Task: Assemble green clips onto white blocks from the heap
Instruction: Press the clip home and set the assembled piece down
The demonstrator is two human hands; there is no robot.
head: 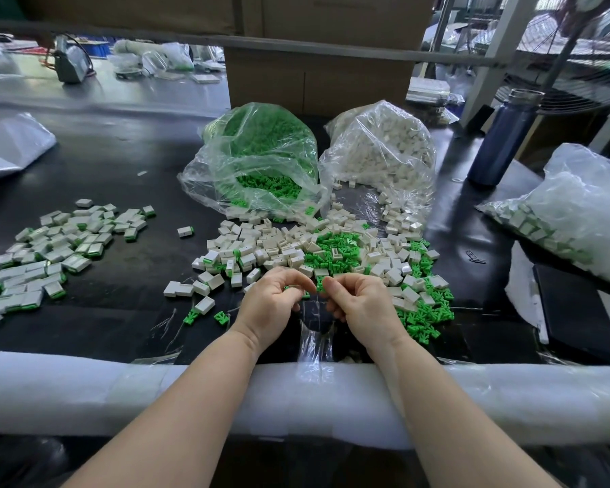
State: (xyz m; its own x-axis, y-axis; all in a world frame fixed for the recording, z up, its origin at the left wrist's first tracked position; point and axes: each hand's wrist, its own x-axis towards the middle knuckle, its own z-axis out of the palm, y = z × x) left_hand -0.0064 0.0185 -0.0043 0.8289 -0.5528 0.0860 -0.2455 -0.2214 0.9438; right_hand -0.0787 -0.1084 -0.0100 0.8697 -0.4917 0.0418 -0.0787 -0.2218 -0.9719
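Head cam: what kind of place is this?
Probably a small factory assembly bench. Bulk plastic bags of green clips and white blocks spill onto a black table, a pile of finished pieces sits left, and cartons stand behind.

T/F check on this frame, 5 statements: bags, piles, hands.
1. The bag of green clips lies left of the bag of white blocks. True.
2. The pile of assembled pieces lies on the person's right. False: it lies on the left side of the table.
3. The left hand and right hand are both at the near edge of the mixed heap. True.
4. The blue bottle lies on its side. False: it stands upright at far right.
5. Both bags are tied shut. False: both are open, parts spilling toward the heap.
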